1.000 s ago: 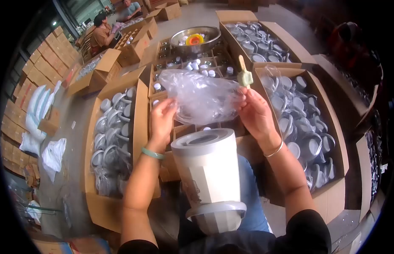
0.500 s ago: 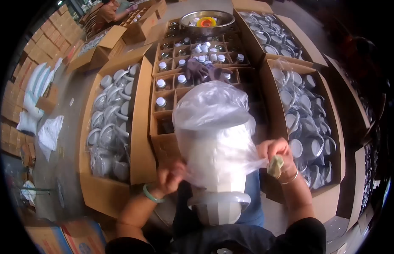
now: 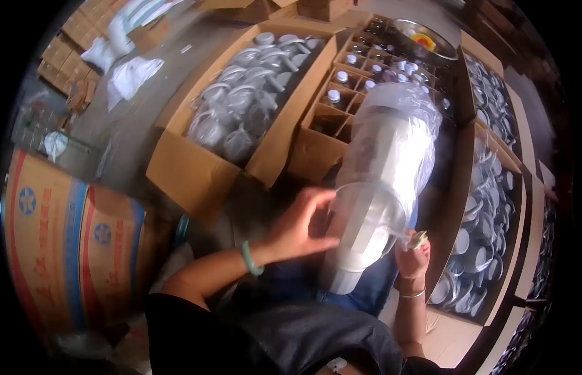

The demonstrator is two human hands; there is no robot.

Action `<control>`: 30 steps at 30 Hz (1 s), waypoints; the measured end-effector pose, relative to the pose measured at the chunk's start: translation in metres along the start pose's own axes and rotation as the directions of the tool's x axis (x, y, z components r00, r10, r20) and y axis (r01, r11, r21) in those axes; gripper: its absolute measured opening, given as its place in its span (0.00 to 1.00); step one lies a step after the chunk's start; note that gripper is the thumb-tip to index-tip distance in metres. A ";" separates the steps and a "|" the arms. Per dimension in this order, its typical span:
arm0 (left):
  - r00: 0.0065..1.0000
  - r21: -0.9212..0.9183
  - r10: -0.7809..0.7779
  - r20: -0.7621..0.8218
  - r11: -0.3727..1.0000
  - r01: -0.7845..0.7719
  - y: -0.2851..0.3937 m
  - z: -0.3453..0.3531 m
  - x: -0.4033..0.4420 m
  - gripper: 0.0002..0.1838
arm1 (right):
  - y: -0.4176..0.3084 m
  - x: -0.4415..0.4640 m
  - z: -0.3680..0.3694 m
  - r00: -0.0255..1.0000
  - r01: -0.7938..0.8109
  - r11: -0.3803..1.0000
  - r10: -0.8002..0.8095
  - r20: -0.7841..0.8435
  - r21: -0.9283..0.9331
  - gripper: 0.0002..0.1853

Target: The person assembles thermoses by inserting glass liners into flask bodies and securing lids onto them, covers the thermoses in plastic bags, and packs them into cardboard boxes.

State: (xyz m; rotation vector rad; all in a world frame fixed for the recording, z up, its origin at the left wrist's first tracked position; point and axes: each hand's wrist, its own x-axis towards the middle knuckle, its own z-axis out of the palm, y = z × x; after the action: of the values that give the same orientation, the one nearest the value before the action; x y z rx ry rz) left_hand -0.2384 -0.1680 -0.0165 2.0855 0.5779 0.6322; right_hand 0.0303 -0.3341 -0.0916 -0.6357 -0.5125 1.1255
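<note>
A tall white faceted vessel (image 3: 361,240) stands between my thighs, leaning toward the far right. A clear plastic bag (image 3: 408,115) covers most of it, down past the middle. My left hand (image 3: 300,228) is at the vessel's left side, thumb and fingers spread; I cannot tell whether they touch it. On the right, my right hand (image 3: 413,261) is closed on a gathered edge of the bag, pulled out sideways. A small pale green crumpled piece (image 3: 419,239) shows at its fingertips. Some of the vessel's lower right side is hidden behind the bag.
Left, an open carton (image 3: 206,184) holds bagged grey-white lidlike parts; similar parts fill another carton (image 3: 485,306) at right. Ahead, a divided carton (image 3: 316,139) holds white-capped bottles. A metal bowl (image 3: 450,51) sits beyond. Printed cartons (image 3: 44,250) stand at lower left.
The view has turned left. The bag has come farther down over the vessel. My left hand has let go of the bag and spread its fingers; my right hand still grips the bag.
</note>
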 end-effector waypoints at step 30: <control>0.804 0.339 0.540 0.250 0.729 -0.595 0.015 0.006 -0.067 0.23 | -0.032 0.048 0.019 0.997 0.058 0.971 -0.046 0.057 -0.231 0.10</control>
State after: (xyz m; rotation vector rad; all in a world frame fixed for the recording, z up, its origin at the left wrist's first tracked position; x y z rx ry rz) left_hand -0.2836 -0.2204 -0.0221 2.7082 -0.0512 0.7486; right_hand 0.0561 -0.2944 -0.0530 -0.7933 -0.7085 1.0429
